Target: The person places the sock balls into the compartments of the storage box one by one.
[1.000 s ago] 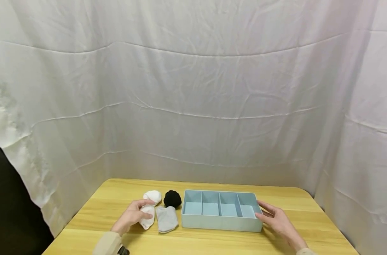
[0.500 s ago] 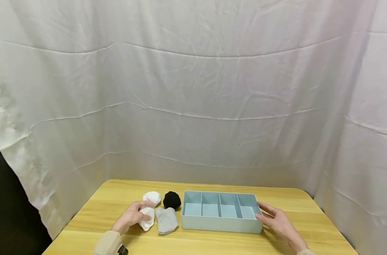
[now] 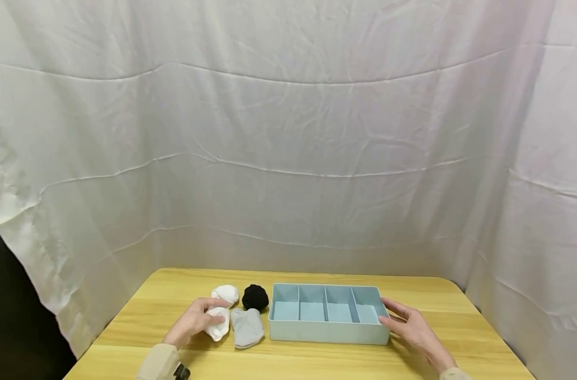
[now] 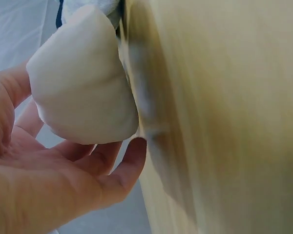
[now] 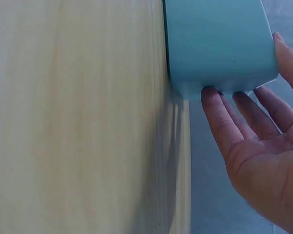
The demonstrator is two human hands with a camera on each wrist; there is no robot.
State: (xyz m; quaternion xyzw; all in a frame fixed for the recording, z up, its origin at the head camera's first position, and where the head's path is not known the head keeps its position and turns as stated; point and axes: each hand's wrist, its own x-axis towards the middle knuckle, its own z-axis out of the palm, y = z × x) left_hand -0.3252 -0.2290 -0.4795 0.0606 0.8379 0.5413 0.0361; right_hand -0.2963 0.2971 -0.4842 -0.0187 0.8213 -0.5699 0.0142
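Fingers of two hands at a bundle and a box. In the left wrist view the near white bundle (image 4: 83,78) covers the thumb's tip; beyond it a pale thing and a dark edge are cut off by the upper border, too little shown to identify, and the table (image 4: 234,146) beside the fingers is blurred. Whether the bundle touches the table is hard to make out. In the right wrist view the box (image 5: 219,44) is cropped above the fingertips, its compartments out of sight. Both sleeves, left (image 3: 157,364) and right (image 3: 454,374), run off the head view's lower edge behind the hands. The left hand (image 3: 192,321) holds the near white bundle, thumb and bent fingers parted by the bundle's width, the thumb on the nearer side and the fingers farther off. The right hand (image 3: 410,327) grips the right end of the box, thumb at the rim near the front corner, slightly bent fingers spread apart with their tips against the end wall. Just beyond the left fingertips lies the far white bundle (image 3: 225,294), its near edge partly covered; the gray bundle (image 3: 247,328) lies just right of the left thumb, and the black bundle (image 3: 255,298) lies farther back, between the left fingers and the box.
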